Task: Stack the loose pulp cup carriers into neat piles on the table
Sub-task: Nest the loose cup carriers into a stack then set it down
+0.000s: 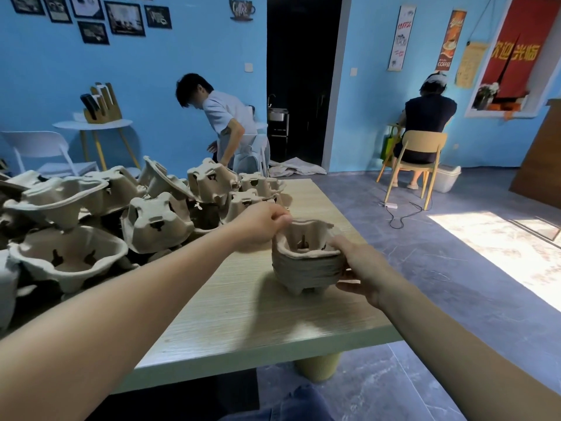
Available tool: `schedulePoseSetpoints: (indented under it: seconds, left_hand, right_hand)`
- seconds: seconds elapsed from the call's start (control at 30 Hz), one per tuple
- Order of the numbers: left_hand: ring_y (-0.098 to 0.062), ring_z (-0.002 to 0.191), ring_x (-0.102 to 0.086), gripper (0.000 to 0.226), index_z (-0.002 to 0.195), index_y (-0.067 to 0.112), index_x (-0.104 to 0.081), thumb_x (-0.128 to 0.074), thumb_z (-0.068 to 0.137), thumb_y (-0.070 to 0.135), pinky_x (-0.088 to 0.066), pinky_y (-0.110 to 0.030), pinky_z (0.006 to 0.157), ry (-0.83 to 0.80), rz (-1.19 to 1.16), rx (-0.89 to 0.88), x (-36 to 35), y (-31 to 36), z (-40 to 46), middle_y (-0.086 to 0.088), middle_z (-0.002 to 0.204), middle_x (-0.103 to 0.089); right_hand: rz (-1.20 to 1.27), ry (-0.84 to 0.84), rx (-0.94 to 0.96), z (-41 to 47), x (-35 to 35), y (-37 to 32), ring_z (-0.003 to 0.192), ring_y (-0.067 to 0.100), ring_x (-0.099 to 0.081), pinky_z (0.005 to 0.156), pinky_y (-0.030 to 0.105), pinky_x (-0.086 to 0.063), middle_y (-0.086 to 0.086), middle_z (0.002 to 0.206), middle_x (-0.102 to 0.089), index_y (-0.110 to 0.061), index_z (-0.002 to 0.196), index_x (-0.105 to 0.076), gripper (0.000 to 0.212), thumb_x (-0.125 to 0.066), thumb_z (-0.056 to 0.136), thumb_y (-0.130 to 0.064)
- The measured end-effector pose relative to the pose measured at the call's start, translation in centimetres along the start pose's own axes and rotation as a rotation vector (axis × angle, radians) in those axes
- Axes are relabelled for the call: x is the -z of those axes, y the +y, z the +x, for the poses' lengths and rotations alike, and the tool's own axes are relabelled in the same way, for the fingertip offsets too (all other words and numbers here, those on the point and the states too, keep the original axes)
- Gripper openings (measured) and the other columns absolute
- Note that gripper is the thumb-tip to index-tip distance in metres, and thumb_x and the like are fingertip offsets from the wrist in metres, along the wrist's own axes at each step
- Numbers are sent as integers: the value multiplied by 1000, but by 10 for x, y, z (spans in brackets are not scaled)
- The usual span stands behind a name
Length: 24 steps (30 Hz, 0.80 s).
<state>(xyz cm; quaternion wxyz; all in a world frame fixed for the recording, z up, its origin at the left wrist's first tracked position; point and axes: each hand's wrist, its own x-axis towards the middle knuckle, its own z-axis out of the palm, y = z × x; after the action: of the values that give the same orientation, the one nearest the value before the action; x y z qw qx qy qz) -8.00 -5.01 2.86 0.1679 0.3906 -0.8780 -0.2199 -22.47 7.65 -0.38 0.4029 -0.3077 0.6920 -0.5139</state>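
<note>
A neat stack of nested pulp cup carriers (pixel 306 262) stands near the right edge of the light wooden table (pixel 243 314). My left hand (pixel 261 223) pinches the top carrier's far left rim with curled fingers. My right hand (pixel 361 268) holds the stack's right side, fingers over the rim and thumb low against the pile. A big heap of loose carriers (pixel 100 220) covers the table's left and far part, some upright, some tipped over.
The table's right edge drops to a grey floor (pixel 440 284). One person (pixel 224 123) bends over beyond the table's far end; another sits on a wooden chair (pixel 416 159) at the back right. A white chair (pixel 42 153) stands at the left.
</note>
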Motion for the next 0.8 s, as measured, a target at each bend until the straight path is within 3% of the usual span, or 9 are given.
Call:
schedulePoseSetpoints:
  seconds: [0.07,0.2,0.3,0.63,0.8]
  left_hand:
    - [-15,92,-56,31,120,16,-61,-47,97,30,-45,-29,80,96,2,-4,4,-9,3,-3,113,-61]
    - [-25,116,-46,35,124,20,-56,-56,91,31,-38,-39,102,260,102,65,13,-32,13,-8,125,-49]
    - [-30,126,-35,43,132,18,-48,-58,90,25,-29,-39,107,310,144,127,18,-44,19,-12,133,-41]
    - [-32,132,-28,53,139,17,-37,-56,91,28,-29,-44,107,197,358,140,16,-64,53,-10,143,-36]
    - [-35,128,-30,54,133,14,-41,-61,88,36,-32,-46,104,150,441,188,22,-59,66,-16,139,-38]
  right_hand:
    - [13,29,2,5,-5,-1,74,18,-52,63,29,-46,5,79,-52,-14,76,-52,16,-58,85,-27]
    - [60,82,23,16,-8,-5,68,16,-45,58,28,-43,5,72,-46,-14,68,-50,18,-60,83,-17]
    - [73,115,32,25,-7,-6,64,16,-42,58,28,-40,4,69,-42,-14,64,-49,22,-60,82,-15]
    - [109,186,34,60,-1,-9,68,17,-44,63,32,-41,5,70,-44,-13,62,-51,21,-60,80,-17]
    - [110,183,30,67,-2,-9,71,18,-45,67,36,-41,6,71,-46,-12,62,-53,20,-62,78,-18]
